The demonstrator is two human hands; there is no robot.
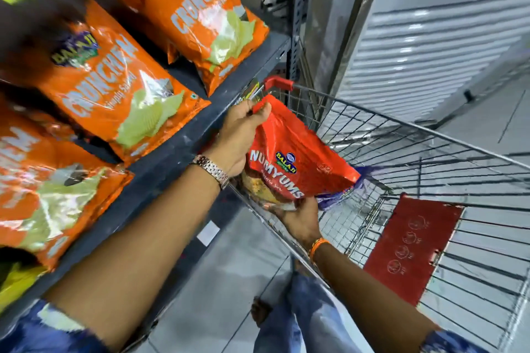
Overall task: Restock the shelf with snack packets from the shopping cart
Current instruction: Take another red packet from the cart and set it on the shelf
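**Red packet lifted from the cart beside the shelf**

A pale tiled floor [229, 281] and a ribbed metal shutter [430, 46] form the background of a shop aisle. A dark grey shelf [183, 146] is seen on the left, where orange Crunchex packets [109, 89] are laid leaning on one another in a row, fronts facing outward, presumably so the labels can be read. A wire shopping cart [430, 152] is parked just beside the shelf edge, keeping the stock within reach. A red Numyums packet [289, 152] is held above the cart's near rim, not yet on the shelf. Its top corner is pinched by the left hand [238, 137], fingers clenched on the seal, while its lower end is cupped from below by the right hand [301, 223], apparently to steady the slack bag. A purple packet [358, 183] is partly visible beneath it in the cart.
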